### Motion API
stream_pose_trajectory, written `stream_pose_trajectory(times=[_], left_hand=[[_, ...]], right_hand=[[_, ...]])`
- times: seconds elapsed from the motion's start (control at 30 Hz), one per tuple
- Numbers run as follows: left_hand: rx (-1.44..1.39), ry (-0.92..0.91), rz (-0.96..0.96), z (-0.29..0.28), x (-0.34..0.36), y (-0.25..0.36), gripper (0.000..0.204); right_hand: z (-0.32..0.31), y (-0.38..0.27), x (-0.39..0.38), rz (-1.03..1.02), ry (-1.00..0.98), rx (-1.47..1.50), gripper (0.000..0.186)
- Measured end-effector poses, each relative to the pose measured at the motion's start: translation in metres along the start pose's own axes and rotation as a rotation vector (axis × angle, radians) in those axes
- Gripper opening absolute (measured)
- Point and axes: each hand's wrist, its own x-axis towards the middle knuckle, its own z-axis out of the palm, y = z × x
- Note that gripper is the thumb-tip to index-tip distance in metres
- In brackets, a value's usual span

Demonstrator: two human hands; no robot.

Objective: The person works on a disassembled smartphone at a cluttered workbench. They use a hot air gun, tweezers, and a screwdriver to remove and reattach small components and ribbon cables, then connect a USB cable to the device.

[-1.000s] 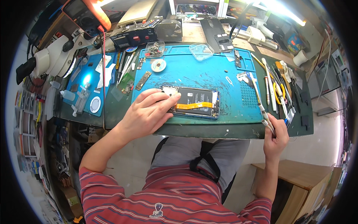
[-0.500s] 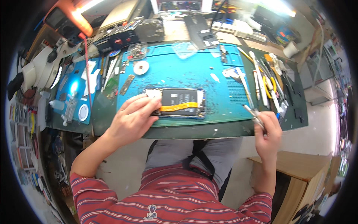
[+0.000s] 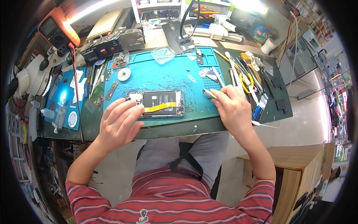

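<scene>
Lying partly under left fingers, thumb apart: opened phone; right fingers clamping tool.

From here, I see the phone on the mat. From it, the spool sits at ten o'clock, a box at twelve.

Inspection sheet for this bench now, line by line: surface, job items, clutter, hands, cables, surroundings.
Surface: blue repair mat, dark-scuffed, on a dark green desk mat.
Job items: opened phone lying flat, battery exposed, yellow-orange flex cable across it.
Clutter: white-rimmed spool, clear plastic box, yellow-handled pliers among hand tools on the right.
Hands: left hand at the phone's left end; right hand gripping a small light-coloured tool, kind unclear.
Cables: red lead at left; black cable loop at the back.
Surroundings: orange multimeter at back left; wooden cabinet at right.
</scene>
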Motion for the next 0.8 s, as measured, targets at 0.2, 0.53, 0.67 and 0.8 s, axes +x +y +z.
stream_pose_trajectory(times=[0.2, 0.53, 0.67, 0.8], left_hand=[[-0.067, -0.077, -0.135, 0.019, 0.036, 0.023, 0.066], [-0.337, -0.379, -0.310, 0.034, 0.068, 0.012, 0.089], [-0.339, -0.379, -0.240, 0.044, 0.073, 0.006, 0.088], [-0.330, -0.373, -0.264, 0.039, 0.067, 0.005, 0.088]], right_hand=[[0.009, -0.006, -0.019, -0.043, 0.112, -0.085, 0.027], [-0.013, -0.004, -0.037, 0.064, 0.106, -0.137, 0.033], [-0.009, 0.058, -0.002, 0.204, 0.015, -0.046, 0.016], [0.000, 0.065, 0.036, 0.286, -0.218, -0.130, 0.025]])
